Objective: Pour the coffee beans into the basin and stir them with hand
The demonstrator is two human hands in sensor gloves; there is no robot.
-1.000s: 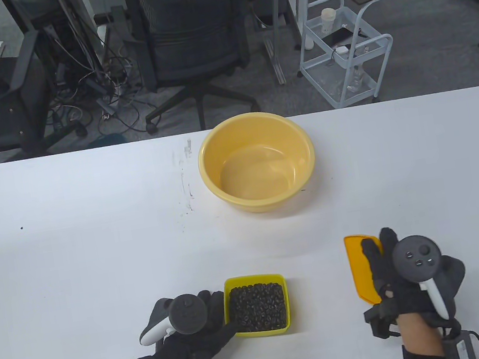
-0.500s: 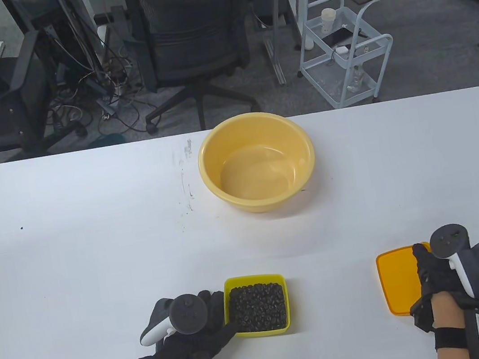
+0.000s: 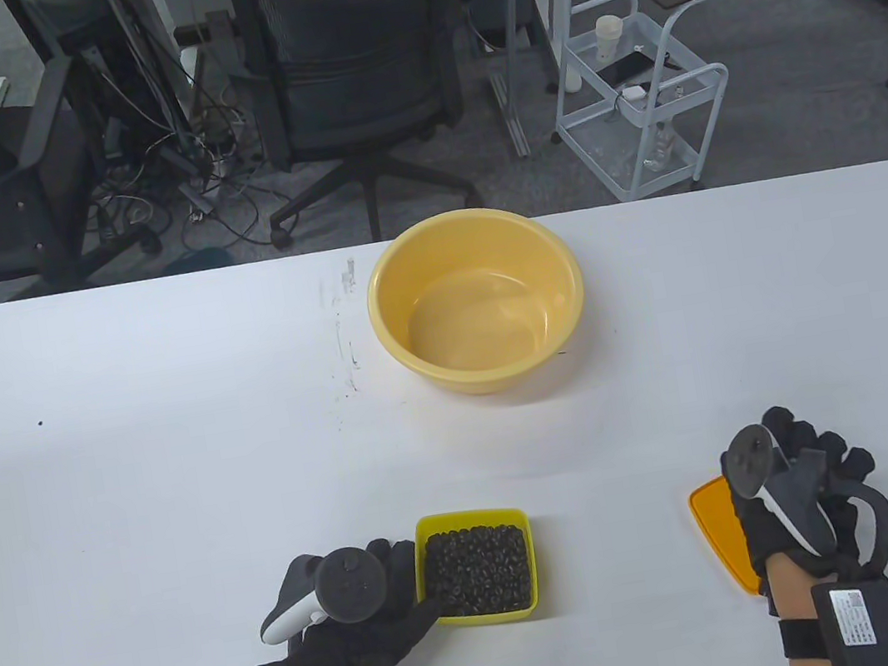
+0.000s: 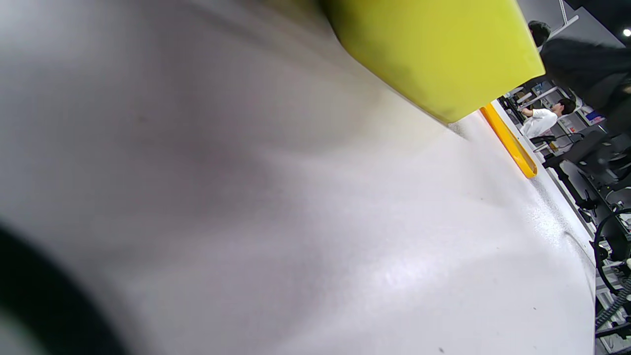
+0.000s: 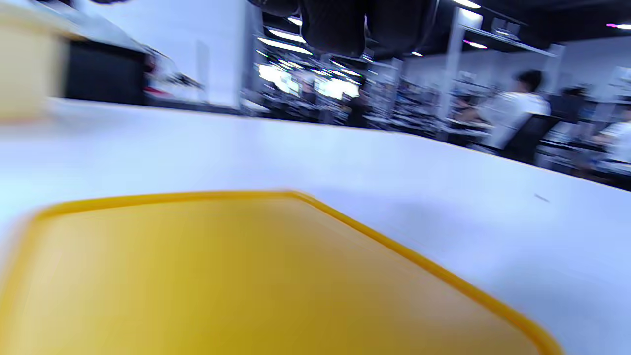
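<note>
Coffee beans [image 3: 479,569] fill the small yellow-green box [image 3: 528,543], which sits on the white surface [image 3: 139,482] touching the fingers [image 3: 400,563] of the left hand [image 3: 353,609]; they wrap round its near-left wall in the same hold as a second ago. What has changed is on the other side. The orange lid [image 3: 715,530], which the right hand [image 3: 798,496] was carrying tilted a second ago, now lies flat on the surface, partly under that hand. The right fingers [image 3: 838,456] have spread out and point away over the lid; I judge them released, though contact underneath is hidden. The right wrist view shows the lid [image 5: 246,276] lying flat just below. The yellow basin [image 3: 476,298] stands well beyond both sets of fingers, with nothing in it. So the box is uncovered and pouring seems the next step.
</note>
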